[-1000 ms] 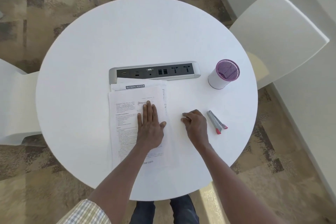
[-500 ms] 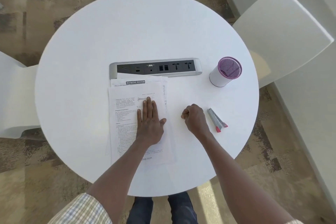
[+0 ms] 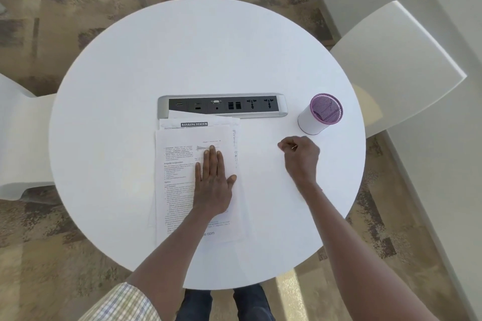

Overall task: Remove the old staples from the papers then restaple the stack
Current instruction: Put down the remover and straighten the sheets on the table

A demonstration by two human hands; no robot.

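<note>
The right hand (image 3: pixel 300 156) has moved from beside the papers (image 3: pixel 195 185) toward the cup (image 3: pixel 322 113) — grip curled, contents unclear — while the left hand (image 3: pixel 212 182) stays flat; likely discarding a staple.

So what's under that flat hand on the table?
The flat left hand presses on a loose stack of printed white papers. Any staples beneath the palm are covered.

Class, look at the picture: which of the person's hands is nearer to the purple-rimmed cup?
Right. The right hand hovers just below-left of the cup; the left hand lies flat on the papers, much farther left.
</note>
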